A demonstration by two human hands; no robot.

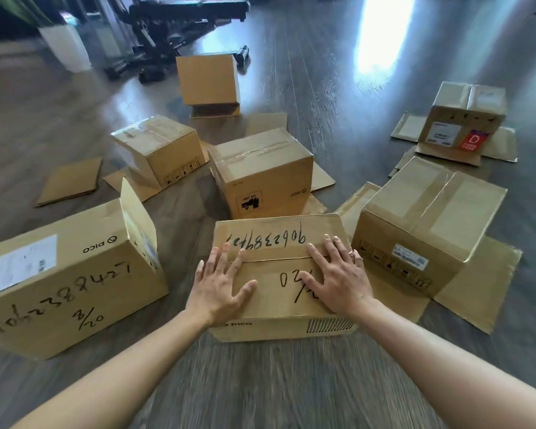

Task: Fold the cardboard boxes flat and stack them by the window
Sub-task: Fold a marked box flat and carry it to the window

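Both forearms reach in from bottom edge to near box (279, 274), which sits on dark wood floor (291, 382) dead centre. L hand (220, 283) lies flat on box top, fingers spread wide & straight, holding nothing. R hand (338, 274) same — palm down, fingers splayed, fingertips over the flap seam; ring visible on one finger. Box top flaps closed; handwritten marker digits run upside down across far flap, "PICO" print on near side face.

Other boxes, all still 3-D, none flat:
- big box (72, 274) to left, lying on its side, white label, marker digits, one end flap sticking up.
- taped box (427, 224) just to right of near box, sits upside down on its splayed flaps.
- middle box (260, 171) just beyond near box, "PICO" print inverted, flaps spread on floor.
- left-rear box (158, 147), tilted, tape across top.
- far box (208, 78), leaning, upper centre.
- labelled box (464, 119) far right — red sticker & white label, flaps out on floor.

Loose cardboard sheet (72, 181) flat on floor, left. White planter (65, 48) & black equipment (174, 23) at back; bright glare patch on floor upper right.
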